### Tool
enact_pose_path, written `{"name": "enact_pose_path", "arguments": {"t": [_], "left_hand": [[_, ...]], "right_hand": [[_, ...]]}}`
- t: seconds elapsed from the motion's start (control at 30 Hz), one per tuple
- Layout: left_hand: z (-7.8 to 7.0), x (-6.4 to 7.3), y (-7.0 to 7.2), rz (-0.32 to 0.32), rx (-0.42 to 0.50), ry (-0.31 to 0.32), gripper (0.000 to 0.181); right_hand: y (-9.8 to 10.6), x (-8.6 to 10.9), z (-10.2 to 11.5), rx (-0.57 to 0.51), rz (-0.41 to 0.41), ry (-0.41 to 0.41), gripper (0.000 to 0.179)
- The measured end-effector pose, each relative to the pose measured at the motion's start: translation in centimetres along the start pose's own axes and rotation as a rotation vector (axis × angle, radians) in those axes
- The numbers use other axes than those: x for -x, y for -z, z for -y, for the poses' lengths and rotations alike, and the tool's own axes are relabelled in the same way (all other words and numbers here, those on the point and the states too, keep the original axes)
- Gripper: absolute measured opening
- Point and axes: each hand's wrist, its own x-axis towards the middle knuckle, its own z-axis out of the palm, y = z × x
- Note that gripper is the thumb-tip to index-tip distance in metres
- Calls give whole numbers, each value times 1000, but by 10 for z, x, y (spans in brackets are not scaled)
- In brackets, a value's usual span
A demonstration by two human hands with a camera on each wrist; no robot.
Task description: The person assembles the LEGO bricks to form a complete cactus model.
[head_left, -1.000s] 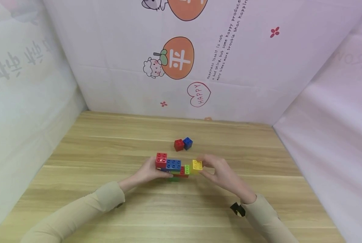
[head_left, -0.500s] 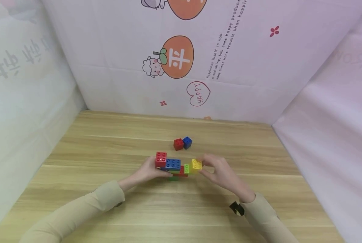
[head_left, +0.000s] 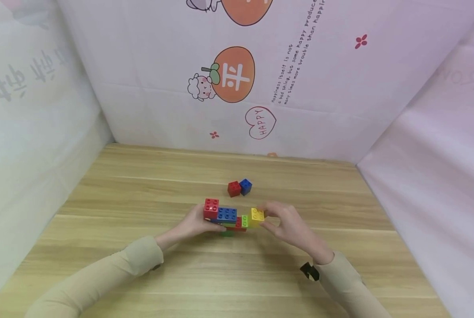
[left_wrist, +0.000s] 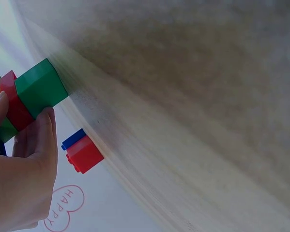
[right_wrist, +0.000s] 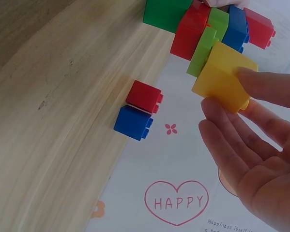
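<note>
Holds a block tower [head_left: 226, 220] snug in the left hand [head_left: 195, 222], with the fingers curled round the tower's left end and the thumb along its front. Has, from the tower's bottom up, a green block [left_wrist: 41, 89], then a red block [right_wrist: 187, 35], then a lime block [right_wrist: 218, 20] under a long blue block [head_left: 226, 213], then a top red block [head_left: 211, 208] at the tower's left end. Has also a small lime block [head_left: 244, 221] at the tower's right end, on the lower red one. Pinches a yellow block [head_left: 257, 215] between the thumb and fingers of the right hand [head_left: 288, 225], right by the small lime block at the tower's right end. Cannot tell about a full snap-on there. Cannot tell about the tower's bottom touching the wooden table [head_left: 161, 190] or not. Has two loose blocks on the table past the tower's far side: a loose red block [head_left: 234, 189] and a loose blue block [head_left: 245, 187], close together, bumps up. Shows tan sleeves [head_left: 143, 255] on the near side of the tower, with a dark strap [head_left: 310, 271] by the right cuff. Has a white cloth [head_left: 153, 66] well behind the tower, with orange fruit pictures [head_left: 233, 75] and a heart [head_left: 260, 123] saying HAPPY.
</note>
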Motion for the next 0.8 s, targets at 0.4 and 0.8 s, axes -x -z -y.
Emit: {"name": "enact_pose_path", "arguments": {"t": [0.4, 0.8], "left_hand": [[-2, 1, 0, -1, -5, 12, 60], [-3, 1, -1, 2, 11, -6, 59]], "right_hand": [[1, 1, 1, 19, -8, 29, 32], [0, 0, 0, 20, 0, 41, 31]]}}
